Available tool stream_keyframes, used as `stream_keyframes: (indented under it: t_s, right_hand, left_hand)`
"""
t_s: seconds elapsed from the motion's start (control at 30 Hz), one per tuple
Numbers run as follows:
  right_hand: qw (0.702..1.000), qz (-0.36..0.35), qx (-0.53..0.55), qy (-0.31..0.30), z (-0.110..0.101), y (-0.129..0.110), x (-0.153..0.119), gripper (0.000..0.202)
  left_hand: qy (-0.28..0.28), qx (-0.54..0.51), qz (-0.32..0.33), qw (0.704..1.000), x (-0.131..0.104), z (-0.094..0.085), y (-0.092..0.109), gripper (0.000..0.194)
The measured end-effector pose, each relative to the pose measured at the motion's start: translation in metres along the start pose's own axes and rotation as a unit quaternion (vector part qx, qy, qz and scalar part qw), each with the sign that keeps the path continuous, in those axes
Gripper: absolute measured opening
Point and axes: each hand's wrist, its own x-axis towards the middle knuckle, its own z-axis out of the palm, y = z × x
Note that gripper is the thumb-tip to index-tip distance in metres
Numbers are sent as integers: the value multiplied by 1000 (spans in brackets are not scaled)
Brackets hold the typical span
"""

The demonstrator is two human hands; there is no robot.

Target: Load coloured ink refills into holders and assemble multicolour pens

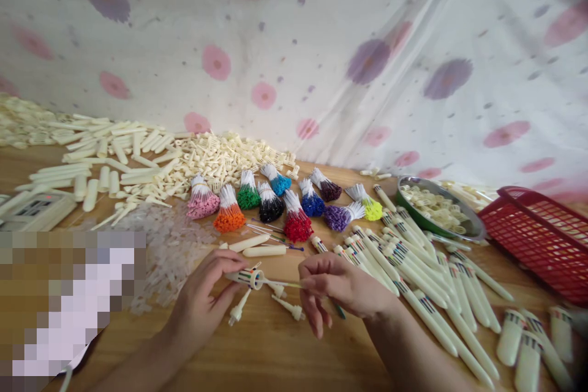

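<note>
Near the table's front, my left hand (pixel 209 288) pinches a short cream pen barrel piece (pixel 250 278) with coloured slots, its open ring end facing right. My right hand (pixel 337 288) has its fingers closed on a thin pale refill (pixel 285 283), whose left end reaches the ring of the barrel piece. A dark green tip shows below my right fingers. Small cream cone parts (pixel 239 307) lie beneath the hands, with another (pixel 288 306) to the right. Two cream tubes (pixel 264 251) lie just beyond.
Bundles of coloured refills (pixel 297 217) stand mid-table. Cream parts (pixel 220 156) are heaped behind at left, clear plastic pieces (pixel 160 251) nearer. Multicolour pens (pixel 413 263) cover the right side, beside a metal bowl (pixel 407 217) and a red basket (pixel 542 239).
</note>
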Motion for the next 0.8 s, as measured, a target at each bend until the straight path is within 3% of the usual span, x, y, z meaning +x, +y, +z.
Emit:
stream_keyframes:
  t_s: [0.43, 0.57, 0.8]
  right_hand:
    - [998, 8, 60, -5, 11, 14, 17, 28]
    - [1000, 13, 6, 19, 21, 18, 22, 40]
    - [984, -36, -140, 102, 28, 20, 21, 54]
  left_hand:
    - [-15, 16, 20, 1000, -1, 2, 2, 19]
    - [-22, 20, 34, 999, -2, 2, 3, 18]
    - [-23, -7, -3, 1000, -2, 3, 1, 18]
